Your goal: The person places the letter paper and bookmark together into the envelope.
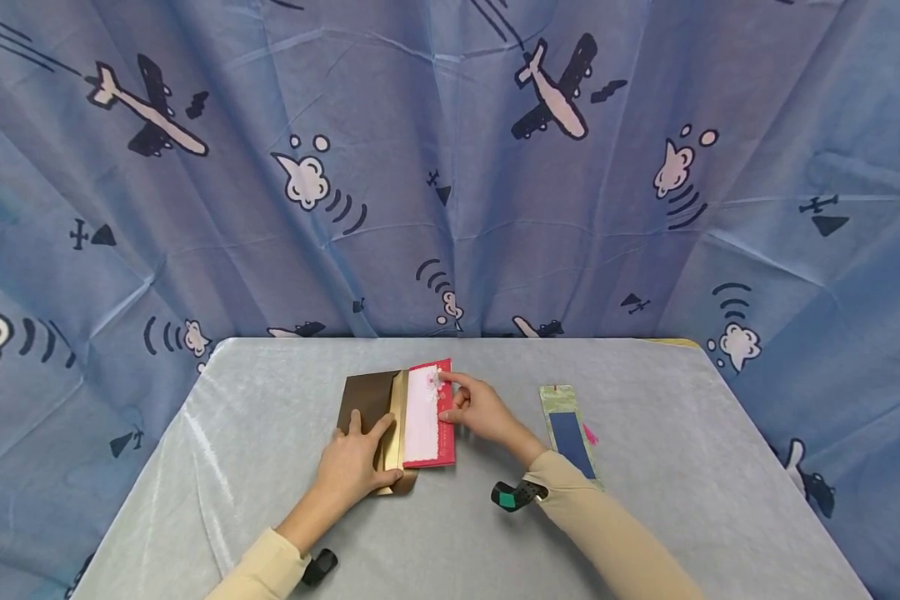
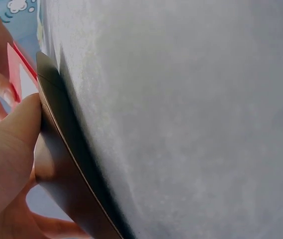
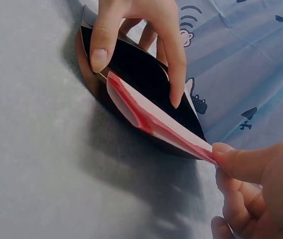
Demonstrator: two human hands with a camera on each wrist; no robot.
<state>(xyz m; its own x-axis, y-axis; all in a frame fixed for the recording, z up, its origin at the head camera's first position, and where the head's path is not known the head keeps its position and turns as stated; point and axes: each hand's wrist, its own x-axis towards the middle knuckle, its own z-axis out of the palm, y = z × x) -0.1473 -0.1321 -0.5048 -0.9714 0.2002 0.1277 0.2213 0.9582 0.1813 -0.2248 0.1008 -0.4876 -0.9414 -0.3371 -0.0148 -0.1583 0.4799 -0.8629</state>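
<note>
A brown envelope (image 1: 363, 393) with a gold inner edge lies at mid-table. My left hand (image 1: 350, 465) grips it across its width, thumb at the near edge and fingers spread toward the far side. The right wrist view shows its dark mouth (image 3: 136, 64) held wide by that hand. A red card (image 1: 447, 433) with a pale pink, lace-edged panel sits at the envelope's right side, overlapping the opening. My right hand (image 1: 489, 412) pinches the card's right edge between thumb and fingers. In the left wrist view, the thumb presses along the brown envelope (image 2: 64, 164).
To the right lies a green strip (image 1: 552, 398) with a dark blue panel and a pink tassel (image 1: 590, 434), partly behind the right sleeve. A pale grey cloth (image 1: 270, 400) covers the table. A blue curtain (image 1: 390, 167) printed with planes hangs behind its far edge.
</note>
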